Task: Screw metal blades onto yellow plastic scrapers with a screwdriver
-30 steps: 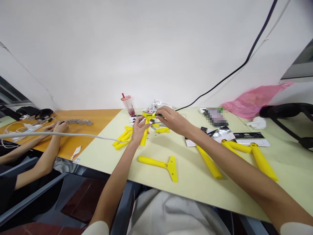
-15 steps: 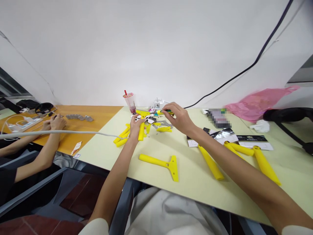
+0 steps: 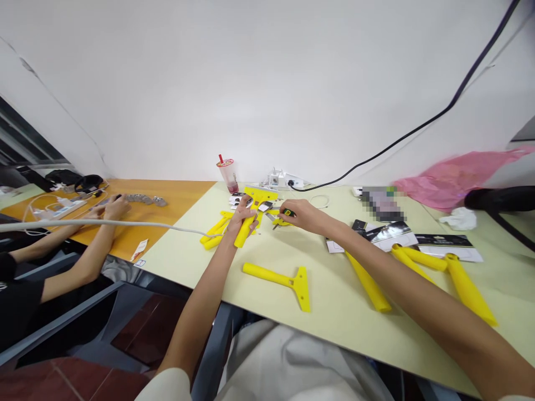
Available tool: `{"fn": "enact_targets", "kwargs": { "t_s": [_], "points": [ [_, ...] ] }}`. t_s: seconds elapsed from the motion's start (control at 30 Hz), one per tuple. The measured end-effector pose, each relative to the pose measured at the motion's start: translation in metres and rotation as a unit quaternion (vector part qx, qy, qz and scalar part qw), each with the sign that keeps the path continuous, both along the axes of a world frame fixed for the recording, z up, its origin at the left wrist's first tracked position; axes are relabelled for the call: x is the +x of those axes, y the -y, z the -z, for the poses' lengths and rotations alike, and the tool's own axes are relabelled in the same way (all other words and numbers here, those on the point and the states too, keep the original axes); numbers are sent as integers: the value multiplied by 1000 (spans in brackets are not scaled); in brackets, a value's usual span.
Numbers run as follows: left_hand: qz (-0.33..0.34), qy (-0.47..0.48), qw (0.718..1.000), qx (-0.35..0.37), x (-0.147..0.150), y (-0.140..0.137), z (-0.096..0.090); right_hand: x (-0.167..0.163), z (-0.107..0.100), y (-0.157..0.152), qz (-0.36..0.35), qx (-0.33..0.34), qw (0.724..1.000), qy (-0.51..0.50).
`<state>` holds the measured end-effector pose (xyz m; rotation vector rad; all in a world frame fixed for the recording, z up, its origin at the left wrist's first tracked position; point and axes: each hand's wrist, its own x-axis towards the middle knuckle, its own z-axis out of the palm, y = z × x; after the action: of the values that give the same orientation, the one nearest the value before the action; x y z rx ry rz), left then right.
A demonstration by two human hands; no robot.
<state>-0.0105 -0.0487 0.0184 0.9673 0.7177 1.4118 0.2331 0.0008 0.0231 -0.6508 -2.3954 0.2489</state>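
Observation:
My left hand (image 3: 242, 217) is wrapped round the handle of a yellow scraper (image 3: 259, 196), its wide T-shaped head tilted up and away from me. Between the fingers of my right hand (image 3: 307, 216) is a screwdriver (image 3: 288, 213) with a dark green and yellow handle, pointing left just beside the scraper. Small yellow and grey metal pieces lie on the table below, partly covered by my hands. Another yellow scraper (image 3: 273, 278) lies flat in front of me. More yellow handles (image 3: 214, 231) rest left of my left hand.
At the right are yellow handles (image 3: 370, 284), packaging cards (image 3: 388, 236), a pink plastic bag (image 3: 451, 177) and a crumpled tissue (image 3: 462, 219). A cup with a red straw (image 3: 228, 174) stands near a charger (image 3: 276, 178) at the wall. Another person's hands (image 3: 117, 207) are at the orange table, left.
My right hand with the screwdriver has come down from the scraper's head to lower beside it. The scraper in my left hand has tilted, its head now further right.

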Motion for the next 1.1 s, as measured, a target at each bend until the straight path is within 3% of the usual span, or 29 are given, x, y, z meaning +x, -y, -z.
{"fn": "enact_targets", "kwargs": {
  "t_s": [0.27, 0.53, 0.77, 1.1],
  "points": [
    [27, 0, 1000, 12, -1, -3, 2, -4, 0, 4, -7, 14, 1000, 4],
    [-2, -4, 1000, -14, 1, -10, 4, 4, -10, 3, 0, 31, 999, -9],
    [-33, -1, 992, -122, 5, -20, 12, 16, -37, 12, 16, 38, 999, -11],
    [35, -7, 980, -195, 20, -13, 19, 37, -59, 12, 49, 47, 996, -51]
  ]
}}
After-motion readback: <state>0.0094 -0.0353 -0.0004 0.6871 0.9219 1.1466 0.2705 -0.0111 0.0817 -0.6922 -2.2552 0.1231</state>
